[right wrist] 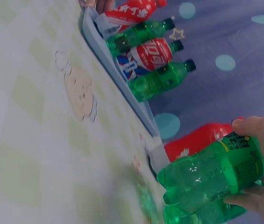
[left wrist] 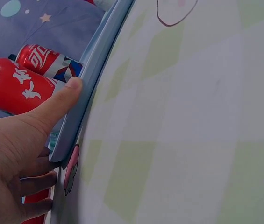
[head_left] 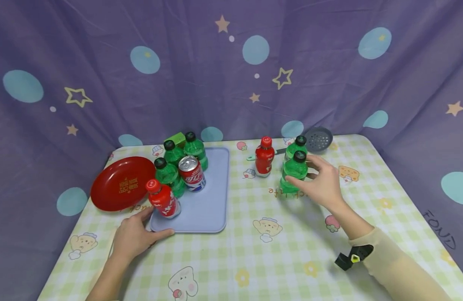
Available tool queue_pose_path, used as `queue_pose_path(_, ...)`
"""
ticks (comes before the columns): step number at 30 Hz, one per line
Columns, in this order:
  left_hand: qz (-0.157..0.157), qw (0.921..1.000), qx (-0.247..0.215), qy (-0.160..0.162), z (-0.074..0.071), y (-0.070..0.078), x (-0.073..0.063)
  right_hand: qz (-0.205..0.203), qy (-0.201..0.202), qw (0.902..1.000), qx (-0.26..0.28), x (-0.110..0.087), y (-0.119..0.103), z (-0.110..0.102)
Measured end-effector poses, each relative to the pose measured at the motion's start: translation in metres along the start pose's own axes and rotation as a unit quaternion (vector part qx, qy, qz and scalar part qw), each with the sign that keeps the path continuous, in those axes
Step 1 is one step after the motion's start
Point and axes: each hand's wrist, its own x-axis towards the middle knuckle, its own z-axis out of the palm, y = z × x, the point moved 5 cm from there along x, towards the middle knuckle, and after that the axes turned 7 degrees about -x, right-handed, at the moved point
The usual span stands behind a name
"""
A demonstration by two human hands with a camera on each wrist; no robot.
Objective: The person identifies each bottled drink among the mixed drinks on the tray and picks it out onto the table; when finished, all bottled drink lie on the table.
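Observation:
My left hand (head_left: 132, 235) touches the near left corner of a light blue tray (head_left: 210, 215), thumb along its rim and the other fingers fairly straight at the side. Just inside that corner stands a red bottle (head_left: 164, 200). Behind it on the tray are several green bottles (head_left: 170, 177) with black caps and a red and blue drink can (head_left: 192, 173). On the right, my right hand (head_left: 323, 182) grips a green soda bottle (head_left: 293, 171) between thumb and fingers, upright and close over the tablecloth. A second green bottle (head_left: 296, 146) stands right behind it, partly hidden.
A red bottle (head_left: 264, 156) stands left of the gripped one. Behind lies a dark slotted skimmer (head_left: 318, 140) with its handle pointing left. A red plate (head_left: 107, 188) lies left of the tray, and a green box (head_left: 176, 139) sits behind the bottles. A purple curtain (head_left: 201, 83) hangs at the back.

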Motion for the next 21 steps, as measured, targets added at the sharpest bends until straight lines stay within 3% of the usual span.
queue_pose_path(21,-0.006,1.0000,0.000,-0.001,0.000,0.000,0.000,0.007,0.080,0.9951,-0.058,0.000,0.042,-0.053)
